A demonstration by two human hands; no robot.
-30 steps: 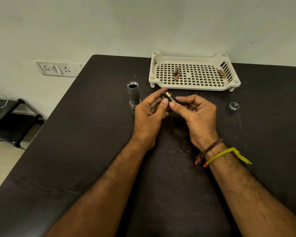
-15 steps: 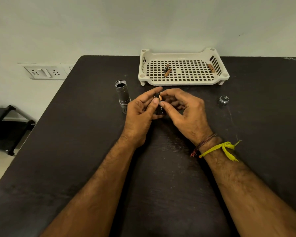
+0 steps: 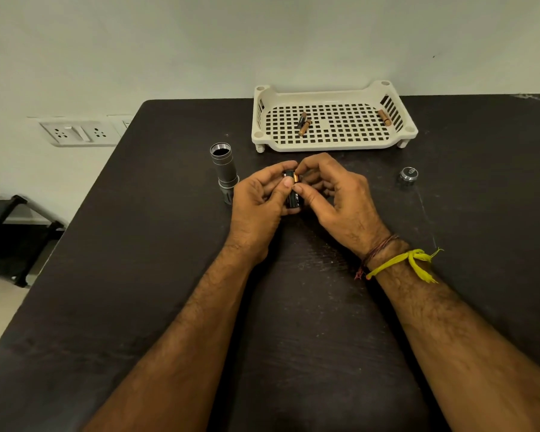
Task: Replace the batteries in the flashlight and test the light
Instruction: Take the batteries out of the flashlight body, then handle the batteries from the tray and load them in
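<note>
Both hands meet over the middle of the dark table (image 3: 138,275). My left hand (image 3: 259,204) and my right hand (image 3: 334,198) together grip a small black battery holder (image 3: 293,194) with a copper-topped battery showing at its upper end. Fingers hide most of the holder. The grey flashlight body (image 3: 223,166) stands upright with its open threaded end up, just left of my left hand. Its silver tail cap (image 3: 408,175) lies on the table to the right of my right hand.
A cream perforated tray (image 3: 334,145) sits at the far edge with three loose batteries (image 3: 303,123) in it. A wall socket plate (image 3: 75,132) is off the table's left side, and a dark stand (image 3: 16,238) is on the floor there.
The holder has turned from lying slantwise between the fingertips to nearly upright, and both hands have closed in tighter around it. The view has shifted slightly.
</note>
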